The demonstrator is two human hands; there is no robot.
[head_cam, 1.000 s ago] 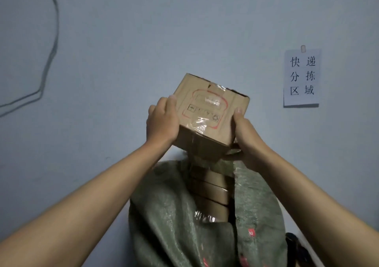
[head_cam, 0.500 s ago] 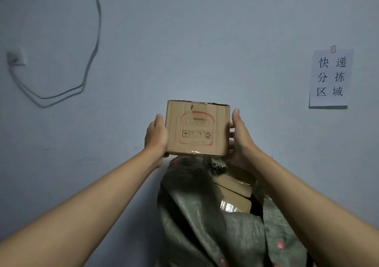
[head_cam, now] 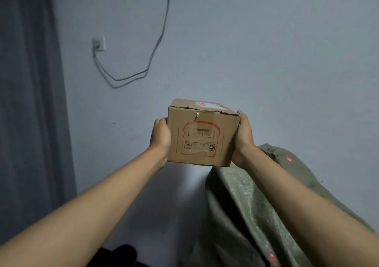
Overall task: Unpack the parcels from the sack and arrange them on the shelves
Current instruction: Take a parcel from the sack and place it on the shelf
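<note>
Dim, cool, bluish light, soft and even. The cable (head_cam: 158, 41) throws a faint shadow on the wall (head_cam: 266, 51). A pale glow shows below the box (head_cam: 202, 135) I hold. Print on it is slightly soft. My forearms bulge toward the corners from wide-angle distortion.

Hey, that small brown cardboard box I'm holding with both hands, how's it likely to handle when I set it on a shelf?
The small brown cardboard box looks stiff, its faces flat between the left hand and right hand. It is probably fairly light, since it is held out at arm's length. Its flat bottom should sit steady, though the torn tape on the top edge may lift.
</note>
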